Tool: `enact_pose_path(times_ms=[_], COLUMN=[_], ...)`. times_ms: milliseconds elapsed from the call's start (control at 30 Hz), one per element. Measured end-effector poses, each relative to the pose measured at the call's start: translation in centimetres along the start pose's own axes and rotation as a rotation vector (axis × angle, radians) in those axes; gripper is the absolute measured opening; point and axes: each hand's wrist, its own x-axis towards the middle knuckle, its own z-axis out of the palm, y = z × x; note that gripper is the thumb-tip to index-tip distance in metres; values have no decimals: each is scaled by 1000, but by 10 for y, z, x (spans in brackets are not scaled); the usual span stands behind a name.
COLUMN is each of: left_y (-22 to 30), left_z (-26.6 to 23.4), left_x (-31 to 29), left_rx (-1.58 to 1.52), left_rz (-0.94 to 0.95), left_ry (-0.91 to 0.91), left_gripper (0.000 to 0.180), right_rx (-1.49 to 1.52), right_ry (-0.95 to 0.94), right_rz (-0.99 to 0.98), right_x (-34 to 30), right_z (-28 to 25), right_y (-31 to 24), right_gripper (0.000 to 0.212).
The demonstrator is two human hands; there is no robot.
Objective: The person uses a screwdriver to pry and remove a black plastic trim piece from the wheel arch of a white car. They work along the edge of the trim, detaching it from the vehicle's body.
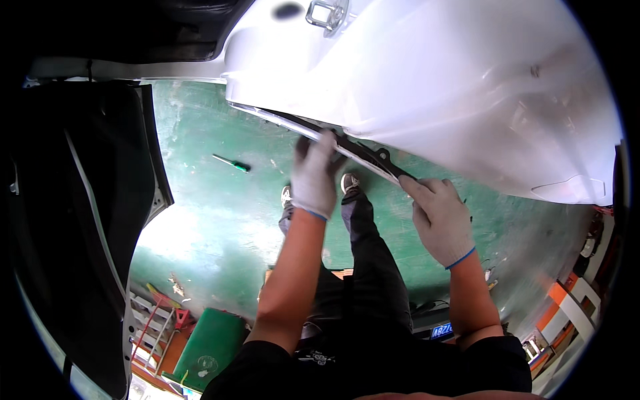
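A long trim strip, black with a pale edge [363, 155], runs slantwise along the lower edge of a white car body [433, 73]. My left hand [313, 177], in a pale work glove and slightly blurred, is closed around the strip's middle. Further right, my right hand [441, 219], gloved the same way, grips the strip's near right end, index finger along it. A small looped tab sticks up from the strip between the hands. At its far left, the strip lies close against the car body; whether it is attached there I cannot tell.
An open dark door [67, 200] stands on the left. A metal striker loop [325, 15] juts from the body above. A green-handled screwdriver [233, 163] lies on the green floor [200, 127]. A green box [212, 347] and a rack stand at lower left.
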Motion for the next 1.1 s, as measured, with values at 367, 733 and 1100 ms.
enact_pose_path(times_ms=[367,733,1100], left_y=[55,37,18], left_z=[2,-22,-66], left_x=[39,37,52], left_rx=[184,26,693], left_rz=[-117,73,455], left_ry=[7,-118,-172], left_gripper=[22,29,30], right_rx=[72,336,290], right_ry=[34,200,-143], right_rz=[42,-48,-141], right_x=[-19,-14,53], right_z=[11,5,-15], right_y=[-17,16,-62], right_gripper=[53,39,49])
